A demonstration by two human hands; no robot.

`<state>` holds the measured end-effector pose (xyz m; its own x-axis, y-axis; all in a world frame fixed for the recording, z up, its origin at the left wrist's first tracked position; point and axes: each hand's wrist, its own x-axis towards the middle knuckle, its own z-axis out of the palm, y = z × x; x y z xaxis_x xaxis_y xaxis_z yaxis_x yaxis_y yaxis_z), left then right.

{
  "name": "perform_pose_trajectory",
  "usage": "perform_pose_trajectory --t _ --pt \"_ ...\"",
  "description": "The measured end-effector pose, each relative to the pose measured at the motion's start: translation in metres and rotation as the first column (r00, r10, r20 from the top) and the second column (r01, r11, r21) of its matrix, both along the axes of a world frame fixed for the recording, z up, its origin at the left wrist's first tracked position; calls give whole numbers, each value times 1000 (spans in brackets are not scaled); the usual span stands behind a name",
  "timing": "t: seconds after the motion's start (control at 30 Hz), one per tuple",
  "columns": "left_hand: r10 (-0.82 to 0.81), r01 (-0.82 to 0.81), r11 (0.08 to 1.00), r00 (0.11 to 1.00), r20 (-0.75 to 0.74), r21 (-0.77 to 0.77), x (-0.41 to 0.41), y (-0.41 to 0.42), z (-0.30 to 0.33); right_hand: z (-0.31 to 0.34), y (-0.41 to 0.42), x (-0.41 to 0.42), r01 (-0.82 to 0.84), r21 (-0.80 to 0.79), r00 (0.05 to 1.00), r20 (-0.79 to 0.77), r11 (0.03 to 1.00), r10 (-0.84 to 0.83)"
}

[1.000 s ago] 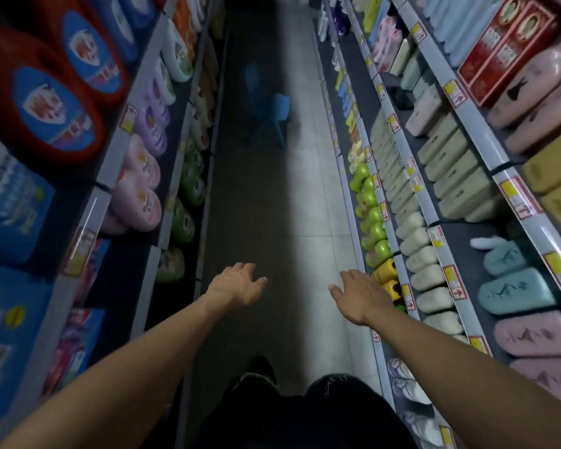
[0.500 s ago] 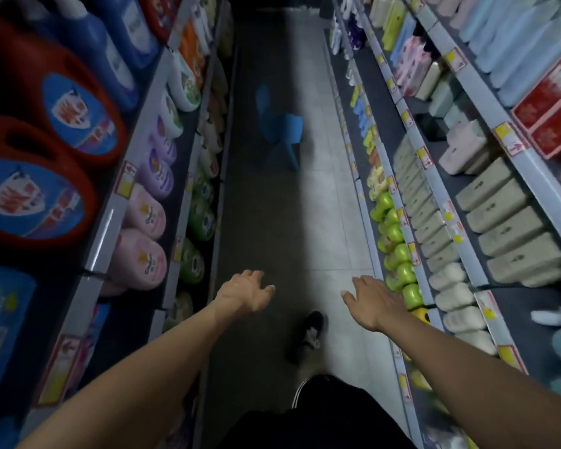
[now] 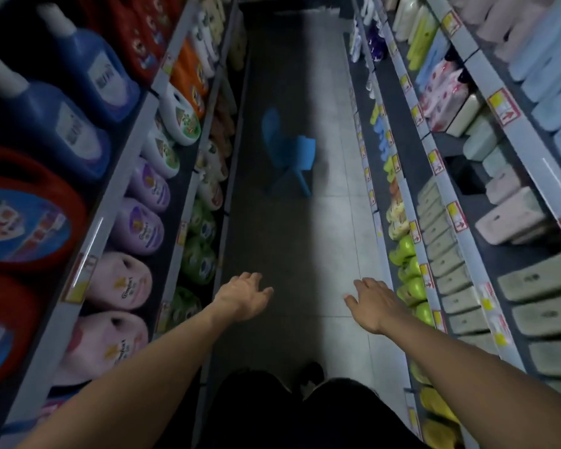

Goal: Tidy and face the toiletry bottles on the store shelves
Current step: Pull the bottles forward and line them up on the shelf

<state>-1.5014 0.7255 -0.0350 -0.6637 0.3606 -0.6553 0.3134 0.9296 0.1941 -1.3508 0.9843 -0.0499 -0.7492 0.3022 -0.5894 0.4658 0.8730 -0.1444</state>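
Note:
I stand in a narrow aisle between two shelf racks. My left hand [image 3: 244, 298] and my right hand [image 3: 374, 303] are stretched out over the floor, both empty with fingers apart, touching nothing. On the right rack, rows of beige-green toiletry bottles [image 3: 447, 260] fill a middle shelf, with bright green bottles [image 3: 410, 286] on the shelf below, close to my right hand. Pale blue bottles [image 3: 551, 69] line the top right shelf. On the left rack stand pink bottles [image 3: 120, 280], purple bottles [image 3: 140, 225] and large blue jugs [image 3: 65, 124].
A small blue plastic chair [image 3: 289, 150] stands in the aisle ahead. Red detergent jugs [image 3: 23, 215] bulge from the upper left shelf. Price-tag rails [image 3: 457, 218] edge the shelves on both sides. My dark trousers and a shoe [image 3: 311, 377] show at the bottom.
The view has advanced along the aisle, so the blue chair and shelves appear closer. Both hands stay outstretched and empty in about the same pose.

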Motion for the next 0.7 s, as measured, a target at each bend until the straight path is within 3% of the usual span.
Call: perform_pose_trajectory --t 0.4,0.7 --pt "-12 11 1000 1000 16 20 -152 94 -10 1 100 -145 26 1 999 37 1000 -26" --pt "-65 63 997 997 45 42 -331 169 -19 -4 153 -303 94 9 993 70 996 -94"
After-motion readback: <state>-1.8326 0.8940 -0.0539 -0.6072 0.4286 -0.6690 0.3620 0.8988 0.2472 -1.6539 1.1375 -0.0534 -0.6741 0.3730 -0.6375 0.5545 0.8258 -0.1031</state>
